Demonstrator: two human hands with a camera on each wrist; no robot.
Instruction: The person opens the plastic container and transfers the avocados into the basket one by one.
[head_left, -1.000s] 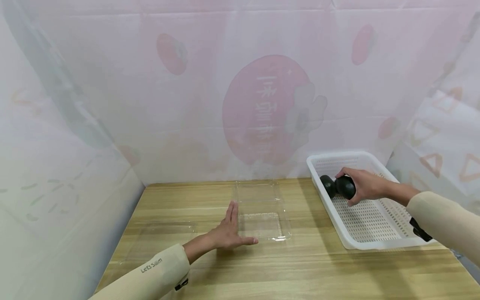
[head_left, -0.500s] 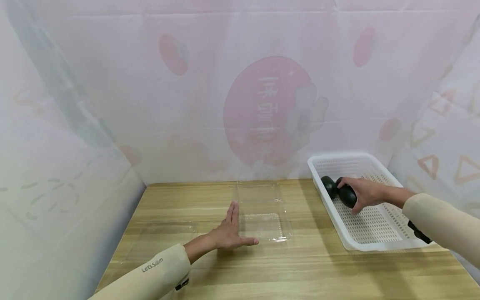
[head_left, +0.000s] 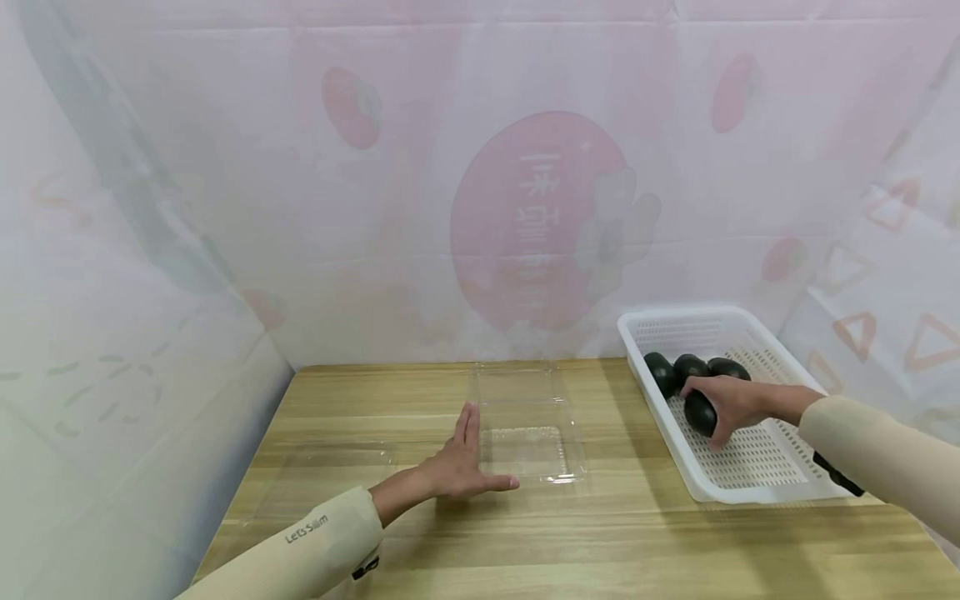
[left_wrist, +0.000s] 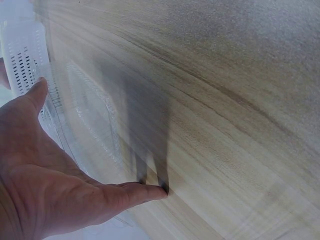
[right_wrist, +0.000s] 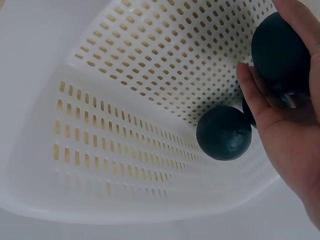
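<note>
My right hand (head_left: pixel 731 408) reaches into a white slotted plastic basket (head_left: pixel 682 467) and grips a dark green avocado (head_left: pixel 700 413) between thumb and fingers. Behind it in the basket lie other dark avocados (head_left: pixel 660 374), grouped near the far left side. In the right wrist view the gripped avocado (right_wrist: pixel 280 50) is partly cut off by the frame edge, and one loose avocado (right_wrist: pixel 224 132) rests near the basket wall. My left hand (head_left: pixel 457 464), fingers straight and thumb spread, touches the left side of a clear plastic clamshell box (head_left: pixel 525 454), which stands open with its lid folded back.
Another clear plastic piece (head_left: pixel 337 457) lies on the left of the wooden table (head_left: pixel 600 542), faint against the grain. A printed pale curtain (head_left: pixel 390 275) rises along the table's back edge, with similar cloth at both sides.
My right hand has moved toward the front of the basket with the gripped avocado, and the avocados behind now show more fully. The left hand stays where it was.
</note>
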